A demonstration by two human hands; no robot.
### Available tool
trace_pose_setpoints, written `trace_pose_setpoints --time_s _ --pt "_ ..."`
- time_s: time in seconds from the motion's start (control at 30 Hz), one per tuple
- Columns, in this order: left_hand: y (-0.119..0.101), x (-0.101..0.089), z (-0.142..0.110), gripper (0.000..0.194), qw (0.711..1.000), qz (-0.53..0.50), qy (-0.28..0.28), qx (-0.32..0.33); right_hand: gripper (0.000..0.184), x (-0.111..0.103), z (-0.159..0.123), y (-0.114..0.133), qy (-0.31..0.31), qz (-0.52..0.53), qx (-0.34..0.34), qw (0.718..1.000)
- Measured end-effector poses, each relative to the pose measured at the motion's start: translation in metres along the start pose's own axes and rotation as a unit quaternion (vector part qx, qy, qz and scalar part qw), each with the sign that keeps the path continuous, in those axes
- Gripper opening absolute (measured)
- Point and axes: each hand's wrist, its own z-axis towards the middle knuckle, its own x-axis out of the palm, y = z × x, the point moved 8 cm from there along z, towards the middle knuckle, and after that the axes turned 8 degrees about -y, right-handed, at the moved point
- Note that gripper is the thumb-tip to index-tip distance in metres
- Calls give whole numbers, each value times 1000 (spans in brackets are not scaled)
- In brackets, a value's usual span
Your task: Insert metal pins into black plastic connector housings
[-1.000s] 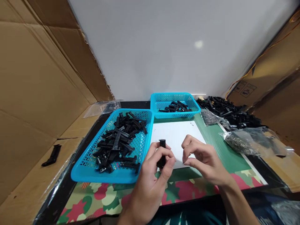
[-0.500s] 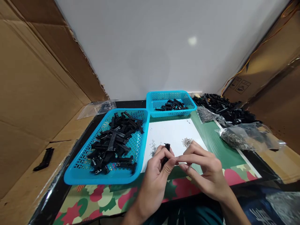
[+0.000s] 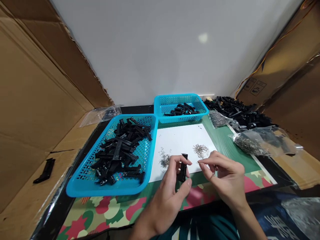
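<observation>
My left hand's (image 3: 171, 198) fingers curl loosely round a black part (image 3: 183, 170) at the white sheet's (image 3: 178, 138) near edge. My right hand's (image 3: 226, 175) fingertips almost meet there too; I can't tell whether they pinch anything. I'd steady the part and keep the tips precise. Metal bits (image 3: 200, 150) lie on the sheet's right side.

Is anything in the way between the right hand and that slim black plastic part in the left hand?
Only fingertips of the left hand, jutting past the slim black plastic part toward the right hand; nothing else visible stands in the gap.
</observation>
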Motion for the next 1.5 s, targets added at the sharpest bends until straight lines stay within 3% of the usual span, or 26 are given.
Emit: trace_pose_setpoints --time_s 0.17,0.3,0.5,0.73,1.1,1.27,1.5 --pt "7 3 2 36 996 -85 8 0 23 1 -7 -2 11 26 -6 1000" --pt "7 2 8 47 992 -122 -16 14 37 5 -12 17 27 20 -83 996" --pt "5 -8 8 42 989 -132 -63 22 38 12 -14 34 76 -19 -179 981" --pt "5 -5 8 46 990 -133 -46 -14 38 11 -19 34 79 -21 -189 979" --pt "1 -4 8 48 989 -139 -41 19 37 12 -15 36 124 -4 -172 977" --pt "2 -8 7 44 997 -64 -31 35 30 13 -12 38 181 -16 -165 969" --pt "0 -14 5 43 996 -37 -55 52 28 12 -10 49 195 -75 -228 951"
